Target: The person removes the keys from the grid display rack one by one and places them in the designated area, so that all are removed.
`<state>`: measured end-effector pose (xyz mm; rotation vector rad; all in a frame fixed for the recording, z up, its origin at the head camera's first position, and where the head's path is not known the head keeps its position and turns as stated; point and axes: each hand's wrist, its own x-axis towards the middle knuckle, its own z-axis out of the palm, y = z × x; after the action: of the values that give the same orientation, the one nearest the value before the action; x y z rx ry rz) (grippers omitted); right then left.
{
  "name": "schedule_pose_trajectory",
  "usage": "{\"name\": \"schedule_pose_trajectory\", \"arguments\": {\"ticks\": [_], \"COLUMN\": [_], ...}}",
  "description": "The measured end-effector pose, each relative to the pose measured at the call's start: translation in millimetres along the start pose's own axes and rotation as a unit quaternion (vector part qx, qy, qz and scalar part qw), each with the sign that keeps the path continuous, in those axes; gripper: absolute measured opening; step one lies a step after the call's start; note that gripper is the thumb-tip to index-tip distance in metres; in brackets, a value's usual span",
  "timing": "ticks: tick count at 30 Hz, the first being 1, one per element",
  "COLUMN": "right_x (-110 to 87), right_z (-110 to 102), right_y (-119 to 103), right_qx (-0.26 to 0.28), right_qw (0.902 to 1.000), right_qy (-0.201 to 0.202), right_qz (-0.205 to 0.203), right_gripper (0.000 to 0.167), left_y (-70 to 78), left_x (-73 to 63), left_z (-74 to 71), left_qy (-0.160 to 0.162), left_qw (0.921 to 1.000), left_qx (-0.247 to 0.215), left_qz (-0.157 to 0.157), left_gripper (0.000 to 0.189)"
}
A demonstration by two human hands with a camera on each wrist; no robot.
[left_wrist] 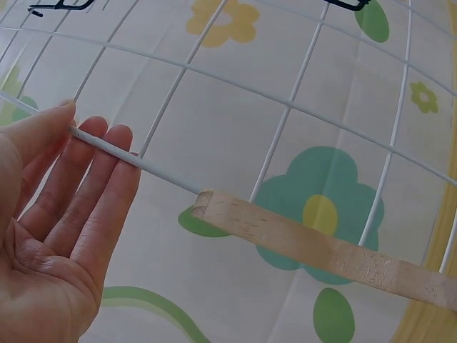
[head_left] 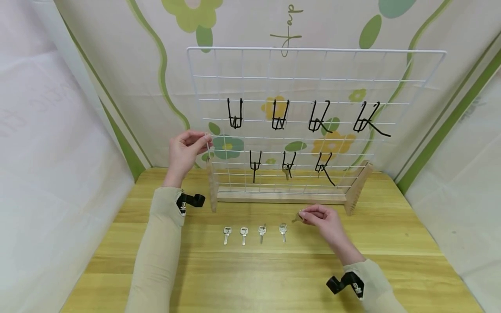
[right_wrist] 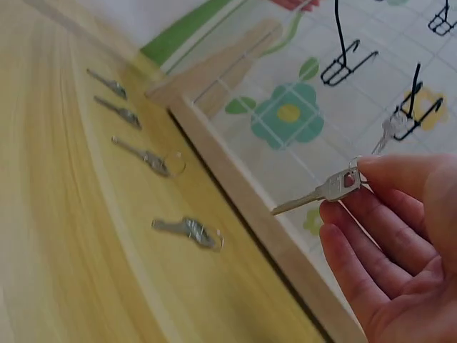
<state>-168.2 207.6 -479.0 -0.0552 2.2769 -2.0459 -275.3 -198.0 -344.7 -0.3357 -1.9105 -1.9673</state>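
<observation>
My left hand (head_left: 183,152) pinches the left side wire of a white wire grid rack (head_left: 316,50), thumb in front and fingers behind. In the left wrist view that wire (left_wrist: 168,177) runs down into the wooden foot (left_wrist: 300,232). My right hand (head_left: 328,225) holds a silver key (right_wrist: 339,187) by its head and ring, the blade pointing away from the fingers. It is over the table in front of the rack. Another key (right_wrist: 390,133) hangs on a black hook (right_wrist: 414,118) just beyond the right fingers. Several keys (head_left: 262,233) lie in a row on the table.
Black hooks (head_left: 278,117) stand in two rows on the grid, their prongs sticking out toward me. A wooden base bar (head_left: 282,198) joins the rack's feet, with the right foot (head_left: 358,189) near my right hand. Behind hangs a flower-patterned cloth (head_left: 117,56).
</observation>
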Motion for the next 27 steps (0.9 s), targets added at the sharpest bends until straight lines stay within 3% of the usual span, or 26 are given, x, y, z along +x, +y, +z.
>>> {"name": "schedule_pose_trajectory", "arguments": {"ticks": [7, 11, 15, 21, 27], "right_x": [-2.5, 0.5, 8.4, 26.4, 37.5], "right_z": [-14, -24, -28, -27, -23], "right_y": [13, 18, 23, 34, 39], "right_qx": [-0.005, -0.043, -0.099, -0.195, -0.195], "right_qw": [0.9998, 0.9983, 0.9916, 0.9723, 0.9696], "right_qy": [-0.004, -0.035, -0.081, -0.128, -0.147], "right_qz": [0.021, 0.019, 0.020, 0.010, -0.010], "right_gripper": [0.028, 0.024, 0.025, 0.021, 0.016], "left_y": [-1.0, -1.0, -0.8, -1.3, -1.3], "left_x": [0.2, 0.3, 0.8, 1.2, 1.4], "left_z": [1.0, 1.1, 0.1, -0.6, 0.4], "left_qy": [0.000, 0.000, -0.003, -0.001, 0.000], "left_qw": [1.0000, 1.0000, 1.0000, 1.0000, 1.0000], "left_qx": [-0.001, -0.003, -0.005, -0.007, -0.001], "left_qz": [0.003, 0.005, 0.006, 0.003, 0.001], "left_gripper": [0.004, 0.004, 0.004, 0.004, 0.004]}}
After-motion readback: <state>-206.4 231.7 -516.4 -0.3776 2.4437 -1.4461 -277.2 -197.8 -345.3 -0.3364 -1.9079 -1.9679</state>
